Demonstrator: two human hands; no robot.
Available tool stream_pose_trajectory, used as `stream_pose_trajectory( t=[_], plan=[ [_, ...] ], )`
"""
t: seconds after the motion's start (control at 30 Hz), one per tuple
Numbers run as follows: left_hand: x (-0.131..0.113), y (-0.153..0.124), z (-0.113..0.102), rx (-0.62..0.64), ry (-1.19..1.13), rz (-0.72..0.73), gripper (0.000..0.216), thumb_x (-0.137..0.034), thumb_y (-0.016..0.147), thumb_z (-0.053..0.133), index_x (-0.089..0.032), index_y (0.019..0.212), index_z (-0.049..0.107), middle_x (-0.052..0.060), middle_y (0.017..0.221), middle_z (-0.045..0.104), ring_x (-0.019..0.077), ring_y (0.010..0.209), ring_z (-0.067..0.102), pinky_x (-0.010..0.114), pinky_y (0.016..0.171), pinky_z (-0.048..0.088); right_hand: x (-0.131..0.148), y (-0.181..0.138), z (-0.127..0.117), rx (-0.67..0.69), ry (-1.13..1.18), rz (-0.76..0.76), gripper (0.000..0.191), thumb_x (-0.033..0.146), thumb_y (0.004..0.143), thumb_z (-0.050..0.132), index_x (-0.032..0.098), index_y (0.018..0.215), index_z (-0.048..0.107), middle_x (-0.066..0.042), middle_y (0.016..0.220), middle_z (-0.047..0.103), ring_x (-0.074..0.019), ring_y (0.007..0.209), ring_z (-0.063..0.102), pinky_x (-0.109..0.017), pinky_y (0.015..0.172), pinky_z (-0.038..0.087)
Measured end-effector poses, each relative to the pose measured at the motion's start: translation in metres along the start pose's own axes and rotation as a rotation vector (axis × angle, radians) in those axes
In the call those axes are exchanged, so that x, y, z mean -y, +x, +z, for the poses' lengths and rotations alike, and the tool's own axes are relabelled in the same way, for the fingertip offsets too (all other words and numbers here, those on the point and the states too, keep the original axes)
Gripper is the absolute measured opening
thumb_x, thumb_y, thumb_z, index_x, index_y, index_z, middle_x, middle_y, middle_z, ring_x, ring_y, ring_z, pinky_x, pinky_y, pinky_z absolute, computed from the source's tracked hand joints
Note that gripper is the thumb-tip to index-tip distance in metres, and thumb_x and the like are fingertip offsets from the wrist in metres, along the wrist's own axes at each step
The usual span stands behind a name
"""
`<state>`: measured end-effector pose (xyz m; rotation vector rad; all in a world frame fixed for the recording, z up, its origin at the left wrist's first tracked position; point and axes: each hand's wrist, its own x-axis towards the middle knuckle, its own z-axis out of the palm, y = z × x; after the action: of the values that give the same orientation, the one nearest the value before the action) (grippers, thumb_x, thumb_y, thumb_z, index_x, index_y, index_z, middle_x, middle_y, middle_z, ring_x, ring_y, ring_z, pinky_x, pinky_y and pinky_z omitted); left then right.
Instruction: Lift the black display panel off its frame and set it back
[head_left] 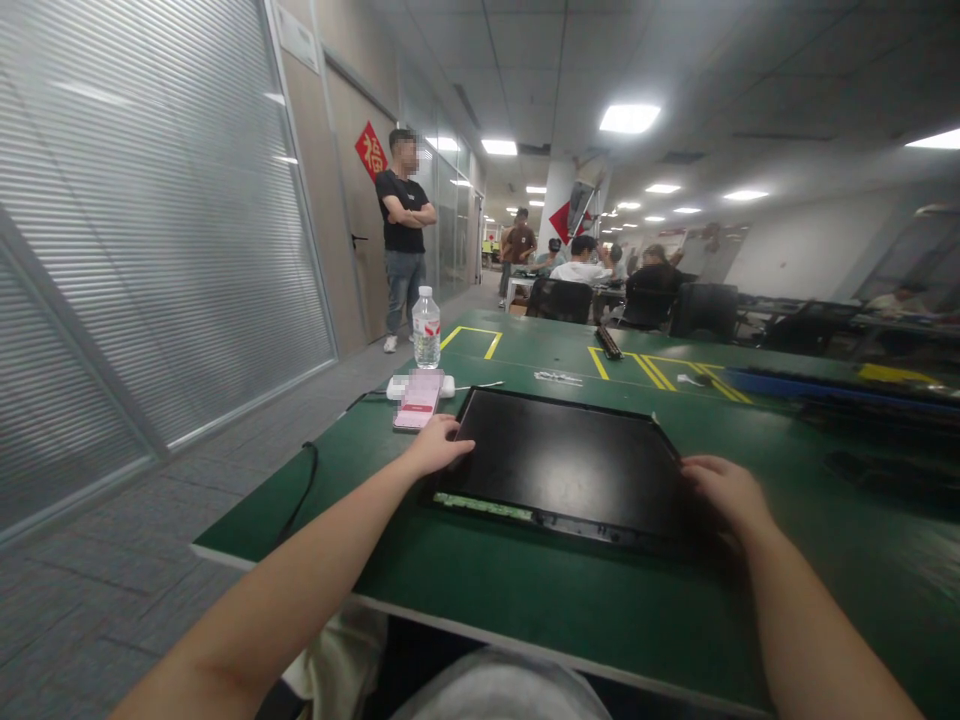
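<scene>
A flat black display panel (566, 450) lies face up on the green table, a strip of green circuit board (484, 505) showing along its near edge. My left hand (439, 446) grips the panel's left edge, thumb on top and the other fingers partly out of sight. At the opposite side, my right hand (727, 490) holds the right edge; its fingertips curl around the rim and are partly hidden. Just beyond my left hand lies a phone (417, 402) with a lit pink screen.
A water bottle (426, 328) and a white power strip (448, 387) stand behind the phone. Yellow tape (660, 372) marks the far part of the green table (315, 510), near a dark narrow object (608, 343). A person (405, 225) stands by the door; others sit farther back.
</scene>
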<state>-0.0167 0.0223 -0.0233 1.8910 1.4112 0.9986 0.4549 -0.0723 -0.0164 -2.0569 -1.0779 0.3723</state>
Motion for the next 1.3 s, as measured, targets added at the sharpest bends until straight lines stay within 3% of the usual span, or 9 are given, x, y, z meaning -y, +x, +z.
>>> stream_pose_trajectory(
  t=[0.17, 0.33, 0.53, 0.73, 1.0, 1.3],
  plan=[
    [-0.005, -0.004, 0.001, -0.011, 0.016, -0.006, 0.028, -0.032, 0.06, 0.081, -0.017, 0.083, 0.073, 0.015, 0.118, 0.063, 0.0387, 0.122, 0.055, 0.046, 0.11, 0.038, 0.002, -0.002, 0.0, -0.006, -0.044, -0.017, 0.024, 0.033, 0.067, 0.063, 0.022, 0.083, 0.077, -0.006, 0.08, 0.075, -0.0236, 0.071, 0.068, -0.036, 0.073, 0.048],
    [-0.011, -0.01, 0.0, 0.001, -0.021, 0.05, 0.056, -0.033, 0.06, 0.082, -0.018, 0.112, 0.071, 0.014, 0.125, 0.06, 0.0362, 0.125, 0.053, 0.046, 0.113, 0.036, 0.005, -0.002, 0.001, -0.035, -0.102, -0.034, 0.02, 0.032, 0.068, 0.062, 0.023, 0.079, 0.076, -0.007, 0.086, 0.076, -0.0267, 0.085, 0.068, -0.036, 0.079, 0.047],
    [-0.019, -0.016, -0.012, 0.17, 0.101, 0.198, 0.059, -0.042, 0.058, 0.086, -0.022, 0.112, 0.074, 0.015, 0.137, 0.056, 0.0398, 0.132, 0.047, 0.048, 0.114, 0.034, 0.01, -0.006, -0.001, -0.038, -0.109, -0.014, 0.019, 0.029, 0.069, 0.061, 0.023, 0.079, 0.076, -0.008, 0.088, 0.076, -0.0263, 0.087, 0.068, -0.035, 0.079, 0.048],
    [-0.024, -0.02, -0.024, 0.391, 0.166, 0.345, 0.056, -0.042, 0.068, 0.082, -0.027, 0.121, 0.072, 0.014, 0.141, 0.055, 0.0349, 0.133, 0.049, 0.045, 0.112, 0.036, 0.012, -0.008, 0.0, -0.029, -0.092, -0.086, 0.024, 0.031, 0.072, 0.061, 0.022, 0.088, 0.076, -0.007, 0.093, 0.076, -0.0258, 0.091, 0.069, -0.034, 0.081, 0.048],
    [-0.031, -0.021, -0.035, 0.493, 0.155, 0.407, 0.061, -0.038, 0.062, 0.087, -0.03, 0.121, 0.073, 0.011, 0.142, 0.057, 0.0343, 0.131, 0.052, 0.043, 0.109, 0.039, 0.017, -0.015, 0.006, 0.147, -0.128, -0.249, 0.036, 0.026, 0.075, 0.062, 0.024, 0.108, 0.077, -0.006, 0.117, 0.073, -0.0253, 0.11, 0.065, -0.034, 0.096, 0.047],
    [-0.029, -0.018, -0.034, 0.56, 0.217, 0.441, 0.07, -0.037, 0.061, 0.089, -0.027, 0.127, 0.068, 0.011, 0.147, 0.052, 0.0327, 0.134, 0.05, 0.043, 0.111, 0.038, 0.007, -0.009, 0.011, 0.185, -0.165, -0.308, 0.035, 0.028, 0.076, 0.06, 0.022, 0.105, 0.078, -0.007, 0.114, 0.075, -0.0274, 0.112, 0.066, -0.037, 0.1, 0.047]
  ],
)
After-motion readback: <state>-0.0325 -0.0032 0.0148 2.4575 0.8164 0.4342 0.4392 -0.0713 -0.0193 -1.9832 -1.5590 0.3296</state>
